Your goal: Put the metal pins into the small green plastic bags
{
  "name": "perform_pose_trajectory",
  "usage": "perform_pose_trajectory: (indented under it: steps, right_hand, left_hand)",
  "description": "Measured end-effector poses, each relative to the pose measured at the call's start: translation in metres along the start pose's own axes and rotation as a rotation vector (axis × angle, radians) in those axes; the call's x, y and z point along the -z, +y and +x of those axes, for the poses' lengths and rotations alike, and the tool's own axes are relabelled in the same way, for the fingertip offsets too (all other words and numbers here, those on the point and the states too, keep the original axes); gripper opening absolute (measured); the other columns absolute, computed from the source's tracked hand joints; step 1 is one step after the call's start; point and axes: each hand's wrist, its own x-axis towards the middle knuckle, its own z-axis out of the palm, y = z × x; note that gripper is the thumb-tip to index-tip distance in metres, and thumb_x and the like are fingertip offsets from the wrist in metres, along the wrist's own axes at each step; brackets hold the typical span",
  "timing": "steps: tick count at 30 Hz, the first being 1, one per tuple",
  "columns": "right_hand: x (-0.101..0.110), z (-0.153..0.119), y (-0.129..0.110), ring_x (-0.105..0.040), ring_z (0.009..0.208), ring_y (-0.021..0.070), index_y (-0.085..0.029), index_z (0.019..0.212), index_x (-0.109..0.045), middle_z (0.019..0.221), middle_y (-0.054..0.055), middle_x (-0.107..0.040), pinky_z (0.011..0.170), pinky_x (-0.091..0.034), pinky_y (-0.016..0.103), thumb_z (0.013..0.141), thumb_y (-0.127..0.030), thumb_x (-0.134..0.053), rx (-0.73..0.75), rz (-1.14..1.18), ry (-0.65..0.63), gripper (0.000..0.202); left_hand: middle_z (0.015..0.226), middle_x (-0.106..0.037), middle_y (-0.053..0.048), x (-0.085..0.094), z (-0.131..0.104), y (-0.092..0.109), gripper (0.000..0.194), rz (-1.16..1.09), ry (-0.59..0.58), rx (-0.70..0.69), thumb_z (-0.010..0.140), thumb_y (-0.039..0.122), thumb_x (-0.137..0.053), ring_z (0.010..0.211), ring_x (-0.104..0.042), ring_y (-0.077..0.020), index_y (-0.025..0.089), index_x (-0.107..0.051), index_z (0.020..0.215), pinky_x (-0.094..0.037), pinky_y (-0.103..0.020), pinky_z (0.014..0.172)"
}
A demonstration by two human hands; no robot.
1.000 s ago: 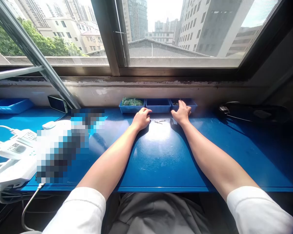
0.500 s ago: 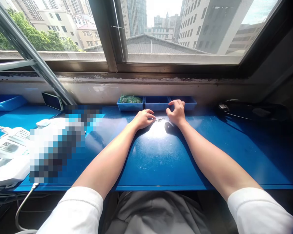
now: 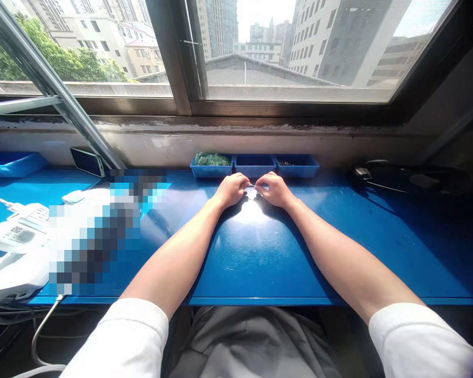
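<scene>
Over the blue table, my left hand [image 3: 232, 190] is closed in a pinch on a thin metal piece [image 3: 252, 184]. That piece is too small to tell its exact kind. My right hand [image 3: 275, 190] faces it from the right, thumb and fingers pinched together at the piece's other end. Whatever else sits in the right fingertips is hidden. Just behind the hands stand three small blue bins: a left bin [image 3: 212, 172] with green circuit boards in it, a middle bin [image 3: 254, 171], and a right bin [image 3: 298, 171] with small dark parts [image 3: 287, 162].
A phone [image 3: 87, 161] leans near a metal strut [image 3: 69, 107] at the back left. White power adapters [image 3: 23, 226] with cables crowd the left side, beside a blurred-out area. A black object [image 3: 410, 178] lies at the back right. A blue tray [image 3: 13, 165] is far left.
My right hand has come away from the right bin, moving left and down to meet the left hand. The left hand has barely moved and still pinches thin metal.
</scene>
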Motion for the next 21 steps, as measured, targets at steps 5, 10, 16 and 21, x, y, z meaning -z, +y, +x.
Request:
perform_pose_trajectory:
  steps: [5, 10, 16, 21]
  right_hand:
    - [-0.0028, 0.0019, 0.0047, -0.054, 0.079, 0.0210, -0.020, 0.076, -0.065, 0.080, 0.005, -0.067, 0.072, -0.045, 0.035, 0.085, -0.024, -0.056, -0.067, -0.048, 0.039, 0.013]
    - [-0.0044, 0.0012, 0.0029, -0.055, 0.077, 0.0198, -0.021, 0.079, -0.065, 0.079, 0.005, -0.066, 0.071, -0.045, 0.033, 0.087, -0.028, -0.053, -0.074, -0.037, 0.047, 0.016]
    - [-0.0064, 0.0006, 0.0049, -0.056, 0.075, 0.0180, -0.021, 0.081, -0.065, 0.078, 0.004, -0.063, 0.069, -0.045, 0.031, 0.086, -0.027, -0.054, -0.103, -0.017, 0.062, 0.013]
    - [-0.0051, 0.0006, 0.0024, -0.056, 0.073, 0.0175, -0.019, 0.082, -0.065, 0.078, 0.004, -0.064, 0.068, -0.044, 0.031, 0.085, -0.027, -0.053, -0.138, 0.026, 0.079, 0.014]
  left_hand:
    - [0.095, -0.068, -0.005, -0.0003, 0.0000, 0.0083, 0.020, -0.011, 0.087, -0.009, 0.088, 0.028, -0.052, 0.086, -0.062, -0.0172, 0.018, -0.067, 0.095, -0.049, -0.030, 0.080]
    - [0.090, -0.069, -0.005, 0.0004, 0.0000, 0.0104, 0.019, 0.024, 0.102, 0.009, 0.088, 0.024, -0.050, 0.085, -0.062, -0.0178, 0.018, -0.068, 0.087, -0.048, -0.030, 0.079]
    - [0.089, -0.068, -0.006, -0.0006, -0.0006, 0.0098, 0.023, 0.015, 0.081, 0.039, 0.090, 0.030, -0.047, 0.082, -0.062, -0.0174, 0.018, -0.067, 0.088, -0.048, -0.029, 0.076]
    - [0.090, -0.068, -0.005, -0.0015, -0.0008, 0.0101, 0.021, -0.023, 0.108, 0.008, 0.089, 0.029, -0.048, 0.081, -0.061, -0.0163, 0.017, -0.065, 0.092, -0.048, -0.028, 0.074]
